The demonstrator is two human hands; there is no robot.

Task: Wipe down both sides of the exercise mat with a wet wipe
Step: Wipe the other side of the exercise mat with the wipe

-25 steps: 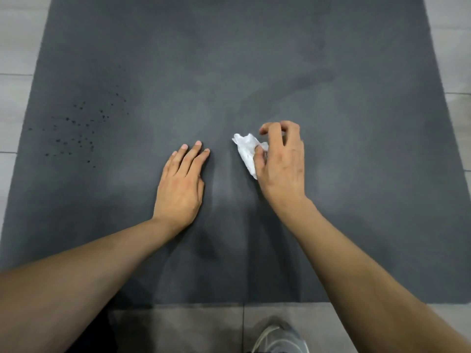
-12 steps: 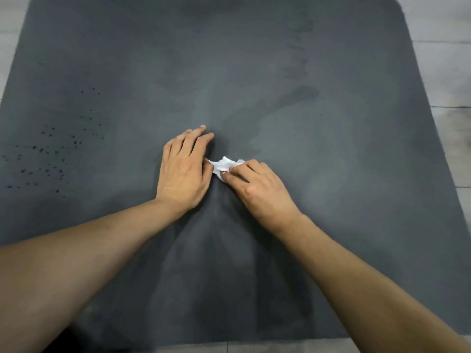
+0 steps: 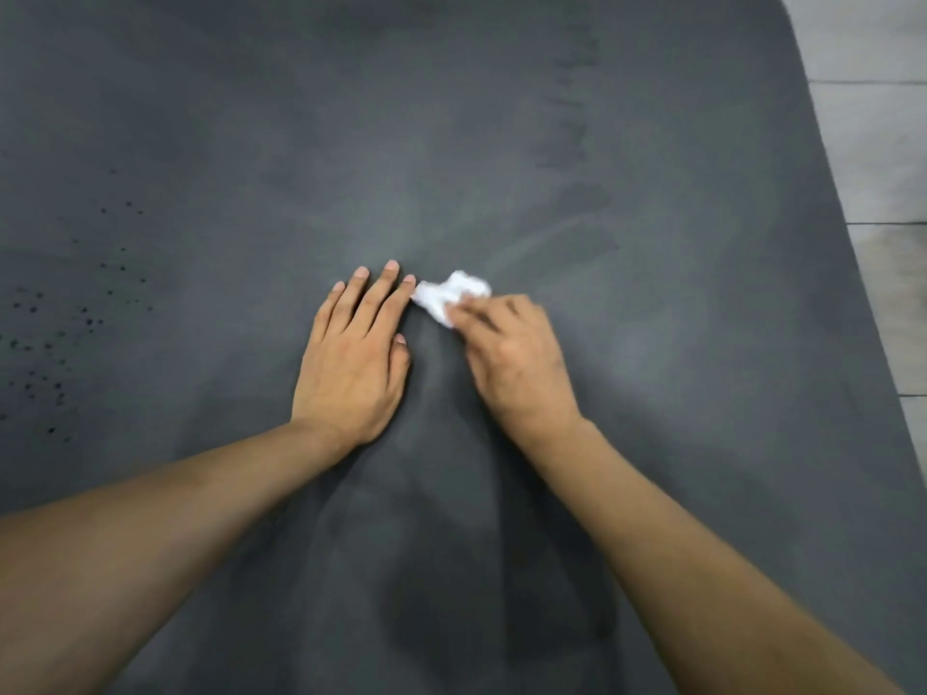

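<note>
One mat (image 3: 501, 143), one wet wipe (image 3: 451, 293) (crumpled, perhaps folded), two hands: left hand (image 3: 351, 363), right hand (image 3: 516, 358).

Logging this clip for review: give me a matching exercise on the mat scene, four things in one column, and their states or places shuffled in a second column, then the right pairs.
Things
1. left hand
2. right hand
3. wet wipe
4. dark specks

States or places
A. white, crumpled, on the mat just right of the left fingertips
B. scattered over the mat's left part
C. flat, palm down, holding nothing
D. fingers pressing the wipe to the mat

Pairs: 1-C, 2-D, 3-A, 4-B
</note>
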